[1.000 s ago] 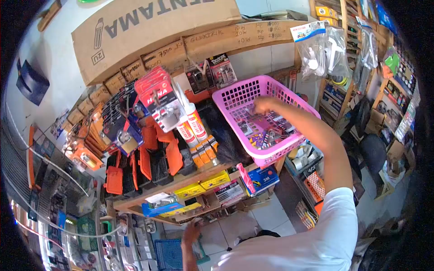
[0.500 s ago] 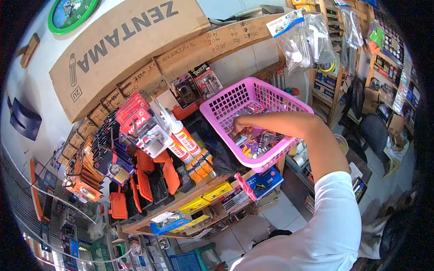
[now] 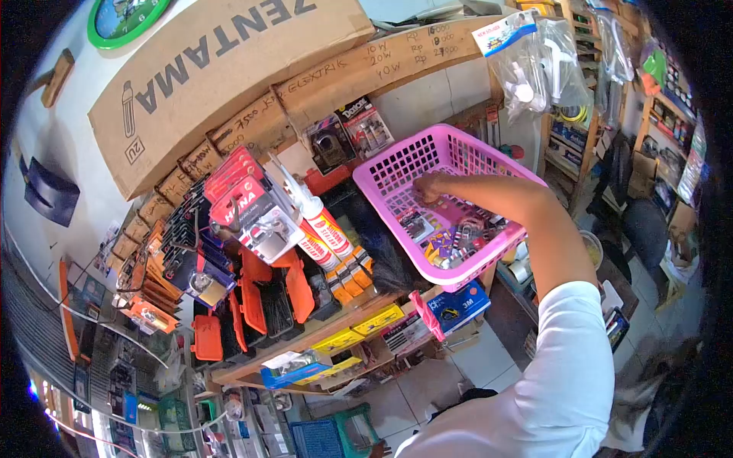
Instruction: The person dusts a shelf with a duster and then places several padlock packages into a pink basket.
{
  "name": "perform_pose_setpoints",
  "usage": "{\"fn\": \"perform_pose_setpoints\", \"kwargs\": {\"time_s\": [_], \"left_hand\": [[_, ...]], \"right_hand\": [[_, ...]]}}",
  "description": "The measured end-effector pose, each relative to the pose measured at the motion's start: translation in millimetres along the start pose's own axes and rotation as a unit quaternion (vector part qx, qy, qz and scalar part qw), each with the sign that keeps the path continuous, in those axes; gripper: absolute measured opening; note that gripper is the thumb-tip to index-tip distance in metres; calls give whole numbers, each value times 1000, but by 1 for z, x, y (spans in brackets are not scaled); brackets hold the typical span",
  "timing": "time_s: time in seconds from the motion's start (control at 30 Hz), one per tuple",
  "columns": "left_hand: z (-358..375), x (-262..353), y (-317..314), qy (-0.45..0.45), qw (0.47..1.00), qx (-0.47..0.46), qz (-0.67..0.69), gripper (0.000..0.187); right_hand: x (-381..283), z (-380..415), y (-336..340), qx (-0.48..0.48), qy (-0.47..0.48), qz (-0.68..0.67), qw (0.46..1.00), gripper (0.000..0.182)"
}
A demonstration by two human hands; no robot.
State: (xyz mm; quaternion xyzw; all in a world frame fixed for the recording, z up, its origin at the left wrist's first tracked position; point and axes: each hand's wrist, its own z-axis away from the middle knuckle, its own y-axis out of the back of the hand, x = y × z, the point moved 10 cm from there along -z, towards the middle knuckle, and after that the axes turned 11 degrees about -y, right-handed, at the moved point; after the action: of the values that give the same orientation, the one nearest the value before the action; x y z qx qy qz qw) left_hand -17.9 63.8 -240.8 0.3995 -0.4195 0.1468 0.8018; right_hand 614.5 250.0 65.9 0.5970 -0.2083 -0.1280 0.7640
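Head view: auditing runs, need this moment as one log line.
right hand: inside pink plastic basket | left hand: cropped at bottom edge

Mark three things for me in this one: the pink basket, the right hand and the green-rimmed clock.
Pink basket (image 3: 452, 277): head view, on its near rim.
Right hand (image 3: 432, 188): head view, middle of the hand.
Green-rimmed clock (image 3: 124, 18): head view, on its dial.

Pink with square latticework on the plastic basket at the bench's right end, purple and yellow on packets inside, white on the sleeve.
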Motion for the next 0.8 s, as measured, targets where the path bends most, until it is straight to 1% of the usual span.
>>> {"fn": "perform_pose_setpoints", "kwargs": {"time_s": [0.03,0.07,0.1,0.17,0.2,0.27,0.3,0.37,0.4,0.47,0.5,0.57,0.6,0.63,0.67,0.7,0.73,0.77,0.8], "left_hand": [[5,-5,-5,5,1000,1,15,50],[10,-10,-11,9,1000,2,29,50],[15,-15,-18,14,999,3,44,50],[20,-23,-29,19,997,5,74,50],[21,-25,-33,20,996,6,88,50],[22,-30,-40,22,993,9,115,50],[22,-32,-44,23,991,10,129,50],[24,-38,-48,26,988,12,153,50],[25,-41,-50,28,986,14,166,50],[29,-49,-52,34,982,16,188,50],[30,-51,-53,36,979,15,199,50],[31,-57,-53,39,975,14,219,50],[30,-60,-53,40,972,14,230,50],[29,-62,-54,41,969,15,241,50],[26,-62,-56,41,966,17,255,50],[22,-60,-60,41,962,18,269,50],[11,-45,-62,10,945,8,326,51],[-3,-30,-62,-21,924,-2,381,52],[-3,15,-53,-57,937,6,346,57]], "right_hand": [[-4,-5,1,18,46,-16,999,35],[-7,-11,-11,-26,84,-5,996,32],[-10,-5,-9,-29,86,-3,996,32],[-11,14,20,37,86,-33,995,35],[-10,20,20,36,87,-31,995,35],[-10,37,39,110,121,-112,980,39],[-8,37,38,110,121,-111,980,39],[-11,44,47,164,153,-138,965,44],[-10,50,51,163,154,-138,965,44],[-10,79,77,226,181,-143,946,45],[-10,84,82,225,180,-144,947,45],[-4,95,98,238,177,-212,931,43],[-4,113,110,214,158,-218,939,46],[-6,128,119,214,158,-218,939,46],[-6,146,136,249,178,-248,919,45],[-6,169,154,282,198,-276,897,45],[-9,195,166,284,214,-320,878,41],[-13,215,172,282,216,-316,880,41],[-19,243,183,311,262,-336,850,43]]}}
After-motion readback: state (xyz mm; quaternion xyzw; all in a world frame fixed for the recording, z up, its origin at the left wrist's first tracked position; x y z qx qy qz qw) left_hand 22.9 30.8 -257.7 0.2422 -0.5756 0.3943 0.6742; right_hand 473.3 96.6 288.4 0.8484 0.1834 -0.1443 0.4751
